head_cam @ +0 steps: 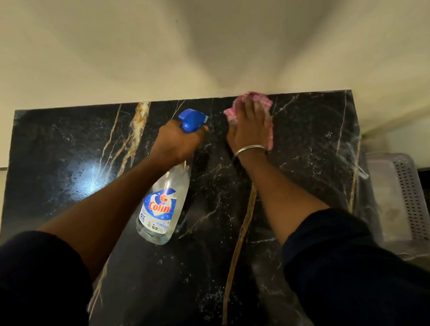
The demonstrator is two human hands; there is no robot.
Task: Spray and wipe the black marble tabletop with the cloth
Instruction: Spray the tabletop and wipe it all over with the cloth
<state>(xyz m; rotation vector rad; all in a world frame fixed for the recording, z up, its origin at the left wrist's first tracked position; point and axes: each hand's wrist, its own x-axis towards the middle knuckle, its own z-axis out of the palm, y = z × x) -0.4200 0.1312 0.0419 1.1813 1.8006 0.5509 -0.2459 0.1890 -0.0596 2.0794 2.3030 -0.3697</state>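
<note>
Left hand (181, 143) around clear spray bottle (161, 208)

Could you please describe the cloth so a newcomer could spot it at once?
Start at the black marble tabletop and follow it to its far edge by the wall. There the right hand presses on the cloth, the only pink crumpled thing, unlike the clear spray bottle beside it.

Glossy black marble tabletop (53, 155), gold and white veins, pink cloth (261, 99) at its far edge
</note>
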